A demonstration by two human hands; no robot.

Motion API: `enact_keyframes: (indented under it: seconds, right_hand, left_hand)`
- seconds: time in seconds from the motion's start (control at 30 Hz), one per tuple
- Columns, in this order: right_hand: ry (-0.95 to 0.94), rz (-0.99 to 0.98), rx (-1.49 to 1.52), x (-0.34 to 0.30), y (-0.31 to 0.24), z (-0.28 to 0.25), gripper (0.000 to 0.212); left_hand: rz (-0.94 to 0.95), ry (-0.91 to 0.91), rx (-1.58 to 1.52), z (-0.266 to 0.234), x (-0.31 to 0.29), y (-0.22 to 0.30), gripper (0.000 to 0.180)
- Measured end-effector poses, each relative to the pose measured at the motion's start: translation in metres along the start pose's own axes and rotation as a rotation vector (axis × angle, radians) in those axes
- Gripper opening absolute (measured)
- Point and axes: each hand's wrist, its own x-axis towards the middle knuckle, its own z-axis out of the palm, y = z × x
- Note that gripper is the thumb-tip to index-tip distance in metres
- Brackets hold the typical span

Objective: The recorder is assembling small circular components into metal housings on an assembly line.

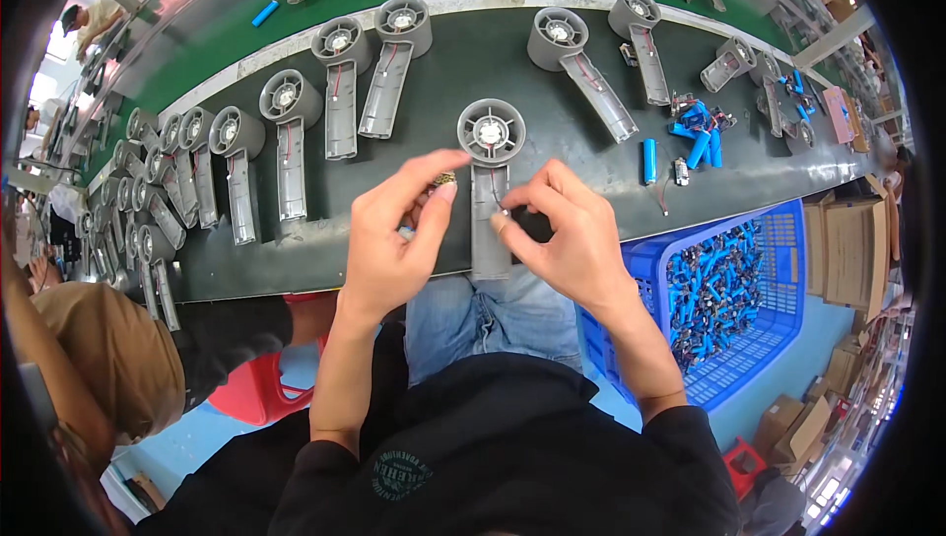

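In front of me a grey housing [491, 134] lies on the table, its round, spoked head pointing away and its open, trough-like handle [491, 240] toward me. My left hand [399, 231] is closed just left of the handle around a small circuit board [445, 180]. A bit of blue shows between its fingers, perhaps a battery cell, mostly hidden. One fingertip of that hand reaches the lower rim of the round head. My right hand [567, 231] pinches a thin wire [501, 207] over the handle.
Similar grey housings [286, 98] stand in a row at left and far side. Loose blue battery cells [698, 132] lie at right, by a small board [681, 171]. A blue crate [724, 378] full of wired cells stands beside my right arm. Another person [99, 349] sits at left.
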Motion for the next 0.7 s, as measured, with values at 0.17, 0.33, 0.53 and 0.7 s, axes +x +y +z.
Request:
enact_keyframes:
  seconds: [0.17, 0.33, 0.53, 0.7]
  right_hand:
    - [0.123, 0.109, 0.246, 0.008, -0.006, 0.004, 0.013]
    - [0.047, 0.211, 0.542, 0.017, 0.004, 0.012, 0.035]
    - [-0.038, 0.182, 0.511, 0.022, 0.009, 0.008, 0.027]
    - [0.111, -0.132, 0.174, 0.017, 0.009, 0.019, 0.019]
  left_hand:
    - [0.083, -0.084, 0.158, 0.001, 0.002, 0.000, 0.020]
    - [0.395, -0.033, 0.533, 0.003, 0.011, -0.007, 0.027]
    - [0.521, -0.071, 0.747, -0.003, 0.013, -0.012, 0.035]
    - [0.277, -0.022, 0.448, 0.006, 0.005, -0.013, 0.021]
